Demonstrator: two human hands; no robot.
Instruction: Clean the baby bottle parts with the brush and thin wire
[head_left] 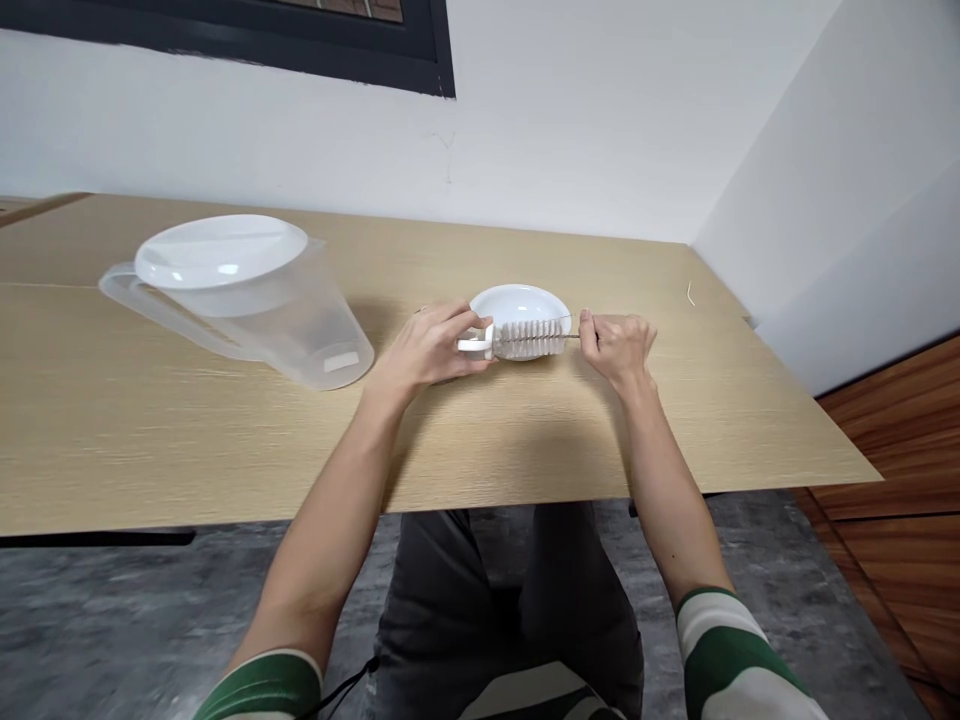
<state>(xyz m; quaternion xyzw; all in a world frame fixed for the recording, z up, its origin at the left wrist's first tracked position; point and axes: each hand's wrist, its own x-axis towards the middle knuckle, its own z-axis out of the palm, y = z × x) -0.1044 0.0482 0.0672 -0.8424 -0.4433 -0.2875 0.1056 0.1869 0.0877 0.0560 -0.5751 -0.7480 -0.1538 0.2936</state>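
My left hand (442,345) is closed on a small white piece with a loop-like handle (475,345). Just right of that piece are the white bristles of a bottle brush (531,338), lying level. My right hand (619,342) is wrapped round the other end of the brush, with its thin metal stem showing beside the thumb. Whether the brush tip enters the white piece or only meets it, I cannot tell. Directly behind and below the brush, a white bowl (517,298) sits on the wooden table (495,440), partly hidden by the brush and my left fingers.
A translucent pitcher (300,320) with a white lid (225,250) stands on the table to my left, its handle facing left. A thin white bent strip (691,293) lies at the right. Behind the table is a white wall (570,120); wooden cabinets (900,480) stand to the right.
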